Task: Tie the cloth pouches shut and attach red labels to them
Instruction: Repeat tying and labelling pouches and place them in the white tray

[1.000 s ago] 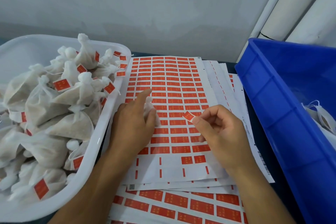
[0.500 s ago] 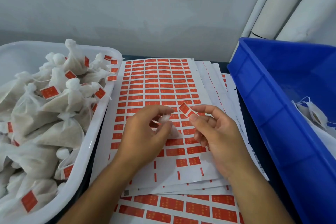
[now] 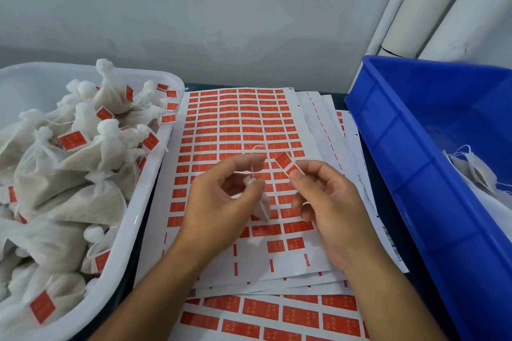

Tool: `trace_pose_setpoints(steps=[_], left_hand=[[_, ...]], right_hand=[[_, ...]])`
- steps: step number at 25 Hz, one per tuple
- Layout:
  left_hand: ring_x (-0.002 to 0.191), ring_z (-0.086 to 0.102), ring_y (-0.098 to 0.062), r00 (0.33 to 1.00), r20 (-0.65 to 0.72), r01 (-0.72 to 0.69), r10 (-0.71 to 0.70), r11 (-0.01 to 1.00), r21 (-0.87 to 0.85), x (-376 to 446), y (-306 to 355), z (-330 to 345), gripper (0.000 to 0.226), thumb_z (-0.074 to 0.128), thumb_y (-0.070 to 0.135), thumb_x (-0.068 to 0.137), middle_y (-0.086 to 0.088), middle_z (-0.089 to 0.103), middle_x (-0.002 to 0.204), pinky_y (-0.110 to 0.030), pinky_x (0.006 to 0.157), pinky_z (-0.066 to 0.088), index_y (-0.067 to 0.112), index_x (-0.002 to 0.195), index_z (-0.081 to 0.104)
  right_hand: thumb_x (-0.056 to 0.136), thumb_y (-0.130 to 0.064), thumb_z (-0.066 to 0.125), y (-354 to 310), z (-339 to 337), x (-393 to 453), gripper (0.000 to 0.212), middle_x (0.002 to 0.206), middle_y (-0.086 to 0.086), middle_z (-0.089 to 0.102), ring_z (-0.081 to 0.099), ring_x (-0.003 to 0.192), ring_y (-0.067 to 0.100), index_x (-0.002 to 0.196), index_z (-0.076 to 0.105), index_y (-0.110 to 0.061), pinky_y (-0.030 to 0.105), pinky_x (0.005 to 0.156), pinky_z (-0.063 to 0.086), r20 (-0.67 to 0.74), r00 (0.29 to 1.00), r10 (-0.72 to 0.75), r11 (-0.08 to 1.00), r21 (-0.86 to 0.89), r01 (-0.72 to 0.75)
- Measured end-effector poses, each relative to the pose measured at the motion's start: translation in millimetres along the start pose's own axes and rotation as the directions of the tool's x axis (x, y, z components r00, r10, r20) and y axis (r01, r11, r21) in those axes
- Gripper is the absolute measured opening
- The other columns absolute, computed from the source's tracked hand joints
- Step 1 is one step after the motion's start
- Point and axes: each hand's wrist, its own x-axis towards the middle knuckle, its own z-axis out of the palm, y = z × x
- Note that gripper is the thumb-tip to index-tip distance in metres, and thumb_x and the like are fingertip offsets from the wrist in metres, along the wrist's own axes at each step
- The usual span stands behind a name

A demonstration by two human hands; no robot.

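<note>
Pouch (image 3: 261,203) hangs neck-up from left hand (image 3: 219,202); right hand (image 3: 329,207) pinches label (image 3: 288,165).

A tub (image 3: 155,202) of tied pouches (image 3: 83,196) sat at the frame's left. Label sheets (image 3: 238,124) lay at centre, a crate (image 3: 401,147) at the right.

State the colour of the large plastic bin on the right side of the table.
Blue; the large plastic bin shows clearly in the head view.
</note>
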Motion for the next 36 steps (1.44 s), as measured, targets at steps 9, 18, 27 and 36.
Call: trace_pose_setpoints(steps=[9,18,27,36], left_hand=[[0.098,0.066,-0.002,0.989,0.146,-0.036,0.029,0.998,0.048,-5.8,3.8,0.0,0.046,0.069,0.033,0.084,0.034,0.065,0.115,-0.012,0.072,0.057,0.058,0.122,0.058],[0.088,0.073,-0.013,0.959,0.276,-0.055,0.062,0.998,-0.035,-9.1,2.9,4.0,0.039,0.065,0.029,0.093,0.023,0.071,0.109,-0.017,0.068,0.058,0.044,0.128,0.062],[0.091,0.074,-0.011,0.968,0.241,-0.056,0.07,0.996,-0.065,-7.8,4.5,5.2,0.027,0.062,0.03,0.098,0.025,0.069,0.117,-0.022,0.071,0.062,0.043,0.122,0.067],[0.095,0.073,-0.011,0.977,0.203,-0.038,0.06,0.993,-0.109,-9.1,4.8,6.2,0.041,0.059,0.014,0.101,0.018,0.074,0.1,-0.017,0.07,0.058,0.041,0.131,0.055]], right_hand=[[0.098,-0.038,0.063,1.3,-1.3,-1.5,0.008,0.08,-0.01,0.073,0.07,0.071,0.007,0.098,0.069,-0.044,0.017,0.063,0.055,0.049,0.997,-0.064,0.996,-0.058,0.067],[0.093,-0.033,0.074,5.8,-1.5,-2.4,0.017,0.091,-0.002,0.073,0.074,0.092,0.016,0.093,0.059,-0.026,0.029,0.08,0.063,0.068,0.991,-0.114,0.984,-0.128,0.122],[0.091,-0.032,0.075,8.1,0.6,-1.5,0.018,0.087,-0.004,0.07,0.072,0.085,0.019,0.089,0.057,-0.028,0.037,0.077,0.065,0.017,0.983,-0.184,0.954,-0.237,0.183],[0.093,-0.042,0.07,8.0,1.4,-2.1,0.019,0.097,-0.016,0.071,0.071,0.095,0.011,0.11,0.061,-0.041,0.033,0.077,0.064,0.08,0.976,-0.203,0.951,-0.221,0.216]])
